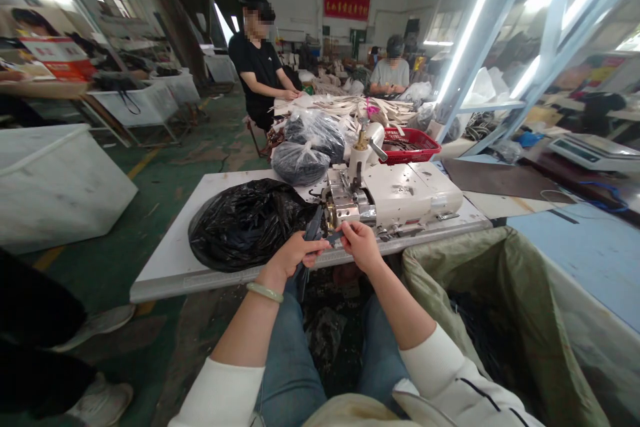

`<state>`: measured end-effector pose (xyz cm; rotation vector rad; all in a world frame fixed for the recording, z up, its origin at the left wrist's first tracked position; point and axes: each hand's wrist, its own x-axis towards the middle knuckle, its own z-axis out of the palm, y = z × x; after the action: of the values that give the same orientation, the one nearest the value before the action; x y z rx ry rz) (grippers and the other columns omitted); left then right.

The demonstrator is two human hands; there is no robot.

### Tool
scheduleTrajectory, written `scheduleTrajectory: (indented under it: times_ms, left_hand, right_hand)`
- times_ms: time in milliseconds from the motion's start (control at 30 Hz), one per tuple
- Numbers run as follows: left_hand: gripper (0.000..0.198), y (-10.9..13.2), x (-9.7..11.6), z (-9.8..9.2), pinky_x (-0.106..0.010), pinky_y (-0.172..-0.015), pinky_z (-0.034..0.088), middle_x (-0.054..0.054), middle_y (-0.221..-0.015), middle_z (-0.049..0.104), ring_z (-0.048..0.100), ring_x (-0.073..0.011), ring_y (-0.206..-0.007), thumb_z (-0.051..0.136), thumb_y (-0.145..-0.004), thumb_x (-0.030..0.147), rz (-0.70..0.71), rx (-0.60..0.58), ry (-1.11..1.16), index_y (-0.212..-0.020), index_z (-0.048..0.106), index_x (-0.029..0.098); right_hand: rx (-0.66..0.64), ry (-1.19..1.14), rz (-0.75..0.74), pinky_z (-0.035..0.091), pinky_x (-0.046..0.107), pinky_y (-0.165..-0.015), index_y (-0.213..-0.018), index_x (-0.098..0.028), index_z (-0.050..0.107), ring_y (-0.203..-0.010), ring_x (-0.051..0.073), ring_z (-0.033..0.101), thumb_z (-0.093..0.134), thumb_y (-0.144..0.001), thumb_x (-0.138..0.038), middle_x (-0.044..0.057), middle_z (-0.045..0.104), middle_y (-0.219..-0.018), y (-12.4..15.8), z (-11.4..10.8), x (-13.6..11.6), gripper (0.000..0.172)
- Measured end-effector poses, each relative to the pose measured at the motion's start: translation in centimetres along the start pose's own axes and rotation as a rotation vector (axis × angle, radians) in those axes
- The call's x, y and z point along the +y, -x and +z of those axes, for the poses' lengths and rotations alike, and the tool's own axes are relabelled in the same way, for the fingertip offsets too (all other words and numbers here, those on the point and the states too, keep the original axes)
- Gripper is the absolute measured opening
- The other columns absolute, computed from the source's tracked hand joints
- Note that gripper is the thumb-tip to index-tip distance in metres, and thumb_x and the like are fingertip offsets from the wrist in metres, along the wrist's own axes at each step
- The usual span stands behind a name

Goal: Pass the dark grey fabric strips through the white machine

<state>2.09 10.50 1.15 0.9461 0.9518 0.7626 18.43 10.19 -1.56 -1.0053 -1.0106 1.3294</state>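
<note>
My left hand (300, 252), with a pale bangle at the wrist, is closed around a bunch of dark grey strips (313, 223). Their ends stick out above and below the fingers. Just to the right, my right hand (359, 241) pinches the end of one dark strip (335, 237) that runs across from the left hand. Both hands are at the front edge of the white table, close to the metal head of a cream skiving-type machine (410, 197). A black plastic bag (250, 223) lies open to the left, with dark strips inside.
Clear bags of dark material (303, 160) and a red basket (410, 145) stand behind the machine. A green sack (500, 267) with dark strips is at my right. A white bin (60, 187) stands left. Two people work at the far table; someone's shoes (100, 400) show lower left.
</note>
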Motion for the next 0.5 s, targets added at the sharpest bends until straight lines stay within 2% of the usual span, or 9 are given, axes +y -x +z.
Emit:
scheduleTrajectory:
  times_ms: [133, 267, 367, 500]
  left_hand:
    - [0.025, 1.2, 0.5, -1.0, -0.019, -0.036, 0.018, 0.005, -0.041, 0.043, 0.026, -0.0017, -0.031, 0.077, -0.064, 0.028, 0.014, -0.027, 0.034, -0.056, 0.060, 0.011]
    - [0.032, 1.0, 0.2, -1.0, -0.018, -0.037, 0.017, 0.007, -0.037, 0.035, 0.023, -0.0011, -0.032, 0.076, -0.065, 0.031, 0.058, -0.010, 0.094, -0.051, 0.054, 0.013]
    - [0.035, 0.6, 0.0, -0.9, -0.017, -0.037, 0.017, 0.008, -0.037, 0.033, 0.023, -0.0005, -0.032, 0.079, -0.061, 0.031, 0.098, 0.044, 0.132, -0.050, 0.051, 0.013]
    - [0.033, 0.5, 0.2, -0.7, -0.016, -0.036, 0.018, 0.007, -0.044, 0.042, 0.026, 0.0004, -0.032, 0.082, -0.057, 0.029, 0.143, 0.120, 0.165, -0.057, 0.053, 0.013]
  right_hand:
    - [0.069, -0.065, -0.049, 0.019, 0.020, -0.037, -0.076, -0.016, 0.063, -0.037, 0.006, 0.030, 0.064, -0.076, -0.053, -0.006, 0.044, -0.046, 0.2, -0.9, 0.0, 0.037]
    - [0.070, -0.052, -0.086, 0.021, 0.020, -0.036, -0.079, -0.015, 0.064, -0.036, 0.006, 0.033, 0.064, -0.077, -0.051, -0.003, 0.052, -0.050, 0.6, -1.4, 0.0, 0.036]
    - [0.010, -0.070, -0.035, 0.027, 0.019, -0.037, -0.075, -0.015, 0.063, -0.039, 0.007, 0.041, 0.069, -0.074, -0.048, 0.000, 0.060, -0.055, 0.9, -2.0, 0.1, 0.034]
    - [-0.061, -0.101, 0.042, 0.040, 0.020, -0.044, -0.070, -0.015, 0.066, -0.048, 0.009, 0.053, 0.077, -0.068, -0.042, 0.004, 0.067, -0.064, 1.2, -2.9, 0.5, 0.029]
